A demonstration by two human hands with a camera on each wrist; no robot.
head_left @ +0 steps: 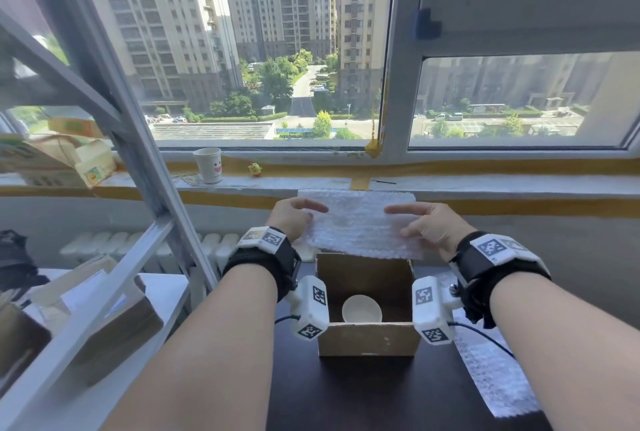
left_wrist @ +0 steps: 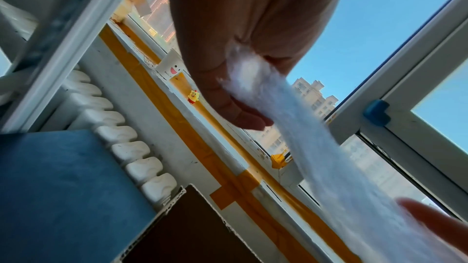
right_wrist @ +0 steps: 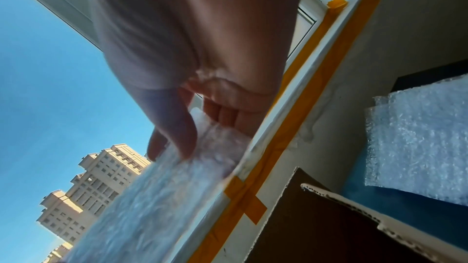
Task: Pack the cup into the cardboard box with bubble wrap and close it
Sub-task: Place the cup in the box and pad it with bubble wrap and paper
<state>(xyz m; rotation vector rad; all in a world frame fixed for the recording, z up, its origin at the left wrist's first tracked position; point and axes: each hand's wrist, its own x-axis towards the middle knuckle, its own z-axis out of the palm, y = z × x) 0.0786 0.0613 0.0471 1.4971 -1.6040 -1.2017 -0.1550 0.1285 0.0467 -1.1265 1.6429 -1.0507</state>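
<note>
A clear rectangular sheet of bubble wrap (head_left: 360, 224) is stretched flat in the air between both hands, just above the far edge of the open brown cardboard box (head_left: 369, 339). The left hand (head_left: 292, 217) pinches the sheet's left edge, thumb under and fingers (head_left: 313, 206) laid over the top; in the left wrist view the wrap (left_wrist: 255, 87) runs out from between thumb and fingers. The right hand (head_left: 427, 224) pinches the right edge the same way, its fingers (head_left: 398, 209) pointing inward across the sheet, and the right wrist view shows the wrap (right_wrist: 177, 177) clamped under the thumb. Below the fingers and nearer the person, the small white cup (head_left: 362, 308) stands upright on the box floor, mouth up, well apart from both hands. The box sits on a dark bench (head_left: 363, 392). To the right of the right hand, more bubble wrap (head_left: 491, 375) lies flat on the bench. Beyond the fingers, a white paper cup with a printed face (head_left: 208, 164) and a small yellow toy chick (head_left: 255, 169) stand on the windowsill (head_left: 485, 183).
</note>
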